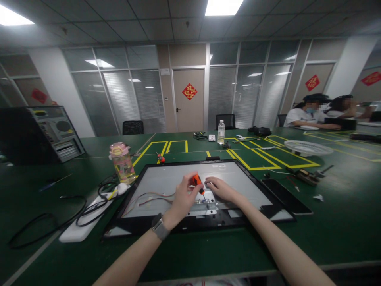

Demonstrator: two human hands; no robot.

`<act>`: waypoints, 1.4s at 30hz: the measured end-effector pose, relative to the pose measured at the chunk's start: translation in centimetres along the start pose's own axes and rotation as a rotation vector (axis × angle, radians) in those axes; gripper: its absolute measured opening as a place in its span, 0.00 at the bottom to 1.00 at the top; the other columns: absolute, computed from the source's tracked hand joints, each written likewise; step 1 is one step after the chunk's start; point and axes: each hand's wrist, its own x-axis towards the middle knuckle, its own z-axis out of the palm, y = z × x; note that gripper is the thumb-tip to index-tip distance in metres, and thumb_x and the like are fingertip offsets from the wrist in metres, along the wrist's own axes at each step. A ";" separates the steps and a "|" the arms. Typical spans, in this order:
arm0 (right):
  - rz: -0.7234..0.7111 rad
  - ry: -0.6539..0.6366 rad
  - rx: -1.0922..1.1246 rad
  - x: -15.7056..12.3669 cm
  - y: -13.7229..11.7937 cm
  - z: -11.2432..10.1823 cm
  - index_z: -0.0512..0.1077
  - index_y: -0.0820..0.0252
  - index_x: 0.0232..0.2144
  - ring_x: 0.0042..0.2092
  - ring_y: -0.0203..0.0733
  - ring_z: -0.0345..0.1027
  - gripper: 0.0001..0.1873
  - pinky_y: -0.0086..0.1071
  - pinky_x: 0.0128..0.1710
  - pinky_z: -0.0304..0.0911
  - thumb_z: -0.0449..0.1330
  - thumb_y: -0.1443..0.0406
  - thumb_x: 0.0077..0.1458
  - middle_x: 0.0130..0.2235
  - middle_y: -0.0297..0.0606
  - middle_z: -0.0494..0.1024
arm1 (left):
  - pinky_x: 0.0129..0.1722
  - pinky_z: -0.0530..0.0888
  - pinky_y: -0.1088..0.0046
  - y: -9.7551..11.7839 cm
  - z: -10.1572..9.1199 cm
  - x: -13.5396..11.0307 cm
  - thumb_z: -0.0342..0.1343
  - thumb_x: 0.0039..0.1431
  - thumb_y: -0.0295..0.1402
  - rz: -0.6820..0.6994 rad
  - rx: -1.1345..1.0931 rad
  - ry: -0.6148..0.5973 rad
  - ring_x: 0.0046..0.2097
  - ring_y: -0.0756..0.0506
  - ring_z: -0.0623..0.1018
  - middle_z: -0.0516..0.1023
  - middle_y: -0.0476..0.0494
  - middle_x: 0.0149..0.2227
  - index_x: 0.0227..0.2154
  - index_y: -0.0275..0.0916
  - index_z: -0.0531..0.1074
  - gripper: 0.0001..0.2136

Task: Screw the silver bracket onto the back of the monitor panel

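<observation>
A flat display panel (166, 174) with a black frame and a grey back lies on the green table in front of me. My left hand (186, 194), with a watch on its wrist, grips an orange and black screwdriver (197, 180). The screwdriver tilts, its tip down at a small circuit board (205, 201) near the panel's front edge. Thin wires (149, 194) run left from that board. Beside the screwdriver, my right hand (222, 188) rests on the panel, fingers extended and holding nothing that I can see.
To the left are a white power strip (86, 218) with black cables, a pink-lidded bottle (123, 165) and an open computer case (56, 133). On the right lie a dark phone-like slab (285, 196) and a clear round tray (308, 147). A water bottle (221, 133) stands behind. People sit at far right.
</observation>
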 end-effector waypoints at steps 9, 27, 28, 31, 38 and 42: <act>-0.013 -0.005 0.017 0.2 0.6 0.7 0.73 0.58 0.44 0.49 0.47 0.69 0.15 0.40 0.52 0.62 0.48 0.65 0.61 0.47 0.41 0.77 | 0.43 0.76 0.68 1.9 0.9 0.4 0.50 0.63 0.29 0.117 0.074 -0.205 0.40 0.48 0.78 0.74 0.43 0.42 0.52 0.42 0.60 0.16; -0.032 -0.055 -0.020 0.0 2.6 1.3 0.69 0.57 0.53 0.60 0.47 0.59 0.24 0.45 0.62 0.52 0.43 0.56 0.64 0.58 0.41 0.70 | 0.41 0.72 0.72 2.2 0.2 2.1 0.55 0.58 0.33 0.011 -0.113 0.110 0.39 0.47 0.75 0.74 0.44 0.36 0.36 0.37 0.74 0.07; -0.032 -0.059 -0.012 0.0 2.6 1.2 0.69 0.56 0.53 0.60 0.47 0.59 0.23 0.45 0.62 0.52 0.43 0.55 0.64 0.58 0.40 0.69 | 0.40 0.72 0.73 2.2 0.3 1.9 0.56 0.58 0.33 0.029 -0.090 0.136 0.38 0.48 0.75 0.73 0.45 0.36 0.35 0.37 0.74 0.06; -0.029 -0.071 0.012 -0.2 2.6 1.0 0.69 0.56 0.53 0.61 0.47 0.59 0.23 0.45 0.62 0.51 0.45 0.55 0.64 0.58 0.40 0.69 | 0.38 0.71 0.74 2.5 0.3 1.5 0.56 0.57 0.31 0.076 -0.002 0.200 0.37 0.49 0.74 0.71 0.46 0.34 0.33 0.38 0.74 0.04; -0.032 -0.099 0.078 -0.3 2.1 0.3 0.70 0.57 0.52 0.59 0.50 0.60 0.22 0.47 0.61 0.53 0.47 0.55 0.63 0.58 0.42 0.69 | 0.43 0.70 0.71 3.2 0.3 1.1 0.51 0.62 0.30 0.124 0.041 0.091 0.41 0.47 0.74 0.74 0.44 0.38 0.41 0.40 0.74 0.09; -0.029 -0.101 0.100 -0.4 2.1 0.1 0.70 0.58 0.52 0.59 0.50 0.61 0.22 0.47 0.61 0.53 0.48 0.54 0.62 0.58 0.43 0.69 | 0.40 0.71 0.72 2.9 0.7 1.0 0.56 0.59 0.31 0.137 0.037 0.133 0.39 0.48 0.74 0.71 0.46 0.36 0.37 0.40 0.75 0.05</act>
